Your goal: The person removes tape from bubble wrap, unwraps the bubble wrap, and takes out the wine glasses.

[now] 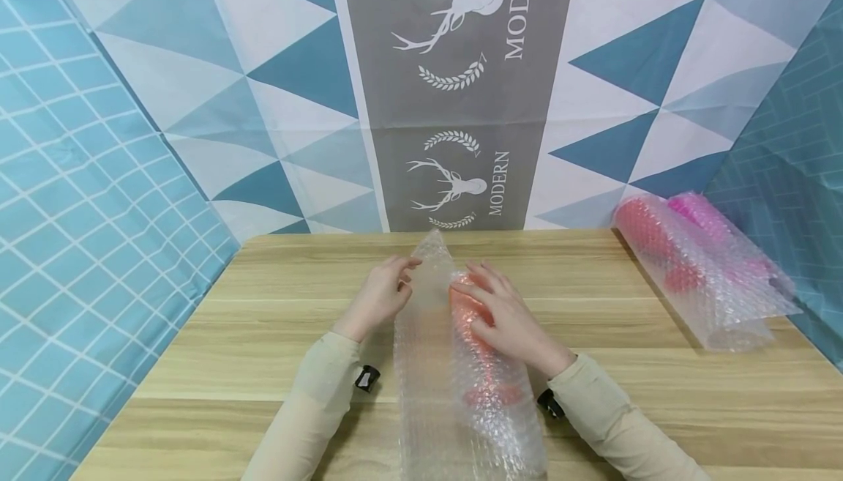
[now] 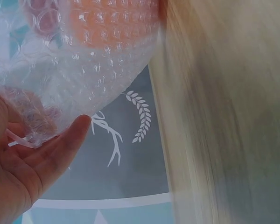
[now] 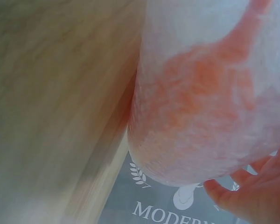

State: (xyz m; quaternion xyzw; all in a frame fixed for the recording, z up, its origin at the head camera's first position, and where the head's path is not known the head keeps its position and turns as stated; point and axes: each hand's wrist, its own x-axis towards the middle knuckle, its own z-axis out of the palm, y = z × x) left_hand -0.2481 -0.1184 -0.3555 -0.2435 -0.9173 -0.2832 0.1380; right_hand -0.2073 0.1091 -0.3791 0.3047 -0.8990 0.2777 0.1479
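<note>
A sheet of clear bubble wrap [image 1: 424, 378] lies lengthwise on the table, its right part rolled around a red-orange goblet-shaped object [image 1: 477, 320]. My right hand [image 1: 516, 323] rests on the roll's upper part with spread fingers; in the right wrist view the fingers of that hand [image 3: 256, 191] touch the wrapped roll [image 3: 196, 102]. At the sheet's left edge near its far end, my left hand [image 1: 378, 294] has bent fingers. The left wrist view shows the left hand [image 2: 42, 163] pinching the wrap's edge [image 2: 42, 123] between thumb and fingers.
On the right side of the table [image 1: 263, 364] lies another bubble-wrap bundle [image 1: 711, 276] with red and pink objects inside, overhanging the table's right edge. A patterned cloth [image 1: 454, 100] hangs behind the table, with blue cloths at both sides.
</note>
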